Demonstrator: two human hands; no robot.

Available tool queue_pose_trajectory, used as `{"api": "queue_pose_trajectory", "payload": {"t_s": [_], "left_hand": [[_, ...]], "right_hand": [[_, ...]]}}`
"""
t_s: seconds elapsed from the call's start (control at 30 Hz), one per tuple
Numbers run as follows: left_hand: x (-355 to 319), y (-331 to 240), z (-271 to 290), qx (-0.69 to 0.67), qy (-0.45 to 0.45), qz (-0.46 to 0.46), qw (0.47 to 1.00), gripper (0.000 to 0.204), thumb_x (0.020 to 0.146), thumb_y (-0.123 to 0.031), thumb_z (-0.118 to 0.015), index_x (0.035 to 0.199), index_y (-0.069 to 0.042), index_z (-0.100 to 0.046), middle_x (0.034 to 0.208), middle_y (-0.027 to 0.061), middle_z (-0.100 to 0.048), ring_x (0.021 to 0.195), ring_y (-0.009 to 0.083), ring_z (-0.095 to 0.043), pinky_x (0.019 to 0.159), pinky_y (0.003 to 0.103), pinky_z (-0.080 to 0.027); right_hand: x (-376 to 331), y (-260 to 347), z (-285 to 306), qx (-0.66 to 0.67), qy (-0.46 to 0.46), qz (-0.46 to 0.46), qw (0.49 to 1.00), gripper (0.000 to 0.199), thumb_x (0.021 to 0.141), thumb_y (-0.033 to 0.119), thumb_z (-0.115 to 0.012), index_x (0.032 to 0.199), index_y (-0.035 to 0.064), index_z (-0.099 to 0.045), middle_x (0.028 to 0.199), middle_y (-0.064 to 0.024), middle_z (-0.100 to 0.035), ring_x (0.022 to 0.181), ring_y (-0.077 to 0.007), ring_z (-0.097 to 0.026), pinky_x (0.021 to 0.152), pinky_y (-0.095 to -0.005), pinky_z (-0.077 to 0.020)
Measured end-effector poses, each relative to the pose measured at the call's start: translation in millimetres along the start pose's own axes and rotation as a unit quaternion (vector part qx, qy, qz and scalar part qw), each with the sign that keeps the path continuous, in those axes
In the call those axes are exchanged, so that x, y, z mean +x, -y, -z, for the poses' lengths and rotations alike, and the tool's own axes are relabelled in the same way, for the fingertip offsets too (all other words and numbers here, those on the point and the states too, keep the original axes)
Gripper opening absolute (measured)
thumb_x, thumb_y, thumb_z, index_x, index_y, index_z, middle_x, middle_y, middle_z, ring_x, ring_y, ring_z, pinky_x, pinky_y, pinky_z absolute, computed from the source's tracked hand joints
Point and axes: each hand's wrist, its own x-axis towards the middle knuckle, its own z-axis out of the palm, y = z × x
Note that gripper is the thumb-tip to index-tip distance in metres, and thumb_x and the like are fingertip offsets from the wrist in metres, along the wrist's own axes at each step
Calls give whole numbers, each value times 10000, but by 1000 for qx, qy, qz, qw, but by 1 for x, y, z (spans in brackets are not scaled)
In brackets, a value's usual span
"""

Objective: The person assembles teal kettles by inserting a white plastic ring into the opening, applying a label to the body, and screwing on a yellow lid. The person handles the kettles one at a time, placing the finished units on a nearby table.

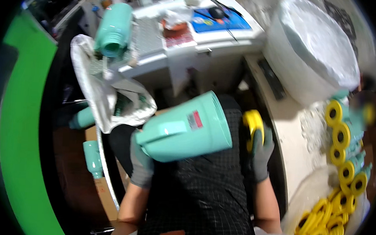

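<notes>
Holding a green jug mid-frame, between the hands, and a yellow ring just right of it.
Grasping the jug by its narrow end in the gloved left hand, left of centre, with its wide end toward the right; gripping the ring in the gloved right hand, apart from the jug; with more yellow rings heaped at the lower right.

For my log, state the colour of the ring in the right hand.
The ring is yellow, clearest in the head view.

Wht tbl: blue mat. Ledge: blk bar.
</notes>
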Motion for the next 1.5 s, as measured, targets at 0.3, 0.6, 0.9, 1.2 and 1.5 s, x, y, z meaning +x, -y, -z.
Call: {"api": "queue_pose_trajectory", "payload": {"t_s": [0.3,0.6,0.9,1.2,1.5], "left_hand": [[7,-27,-37,-99,41,-19,994,393,1065,-226,-596,1399,-25,-548,1300,94,-644,1184,191,-631,1030,343,-522],[-20,-27,-30,-237,33,-26,971,517,1087,-409,-483,1369,17,-561,1265,120,-661,1182,220,-641,1004,362,-531],[-22,-36,-16,-141,-122,-18,982,526,1065,-408,-533,1309,56,-582,1259,145,-662,1133,242,-658,995,384,-526],[-13,-76,-4,188,-149,-202,950,505,1058,-334,-531,1328,92,-557,1283,217,-640,1184,361,-643,1042,441,-494],[-16,-101,-4,248,-125,-252,927,503,1077,-297,-486,1360,118,-509,1244,224,-628,1150,339,-625,1034,440,-485]], "right_hand": [[23,89,-10,11,120,327,938,630,893,336,-783,1373,-46,-635,1078,-147,-603,979,-251,-594,861,-358,-509],[2,89,-7,-11,127,284,950,629,1010,451,-577,1387,-51,-622,1050,-153,-591,970,-251,-576,880,-365,-479],[-5,104,-18,41,111,254,960,589,1039,404,-542,1355,-89,-614,1047,-154,-572,949,-249,-563,860,-364,-479],[-13,108,-18,56,61,222,971,698,1079,532,-406,1344,-87,-588,1055,-124,-557,936,-206,-548,850,-333,-461],[-21,100,-13,126,85,145,978,554,1053,392,-499,1341,-79,-546,1095,-147,-534,987,-240,-549,910,-344,-462]]}}
